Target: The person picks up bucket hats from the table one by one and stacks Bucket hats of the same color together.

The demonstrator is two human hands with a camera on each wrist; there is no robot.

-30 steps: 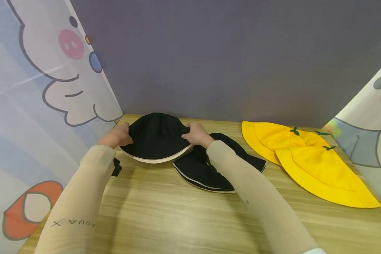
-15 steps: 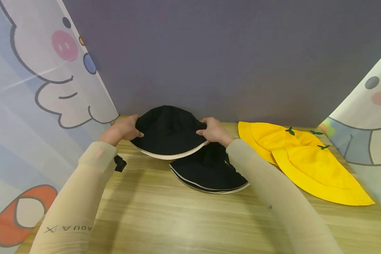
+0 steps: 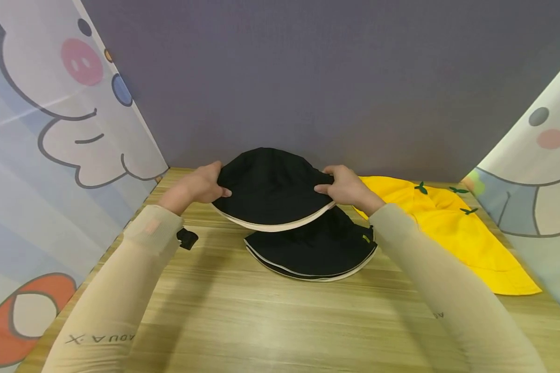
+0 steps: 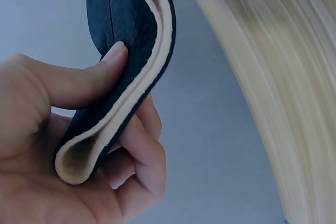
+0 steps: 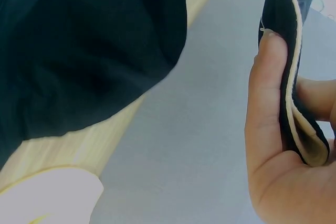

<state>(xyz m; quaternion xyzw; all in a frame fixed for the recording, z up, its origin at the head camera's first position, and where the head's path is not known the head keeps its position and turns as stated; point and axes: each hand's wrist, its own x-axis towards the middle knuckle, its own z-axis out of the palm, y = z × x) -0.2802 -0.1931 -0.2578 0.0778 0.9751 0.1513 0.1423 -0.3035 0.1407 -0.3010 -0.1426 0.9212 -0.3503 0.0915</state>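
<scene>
the one held folded black cloth hat with cream edging (image 3: 270, 191) had shifted rightward since a second earlier, its ends pinched firmly by two hands, left hand (image 3: 198, 185) and right hand (image 3: 349, 187), above similar black headwear (image 3: 312, 254), count unclear; three green leaf sprigs (image 3: 421, 189) topped overlapping yellow cloth hats (image 3: 462, 235).
</scene>
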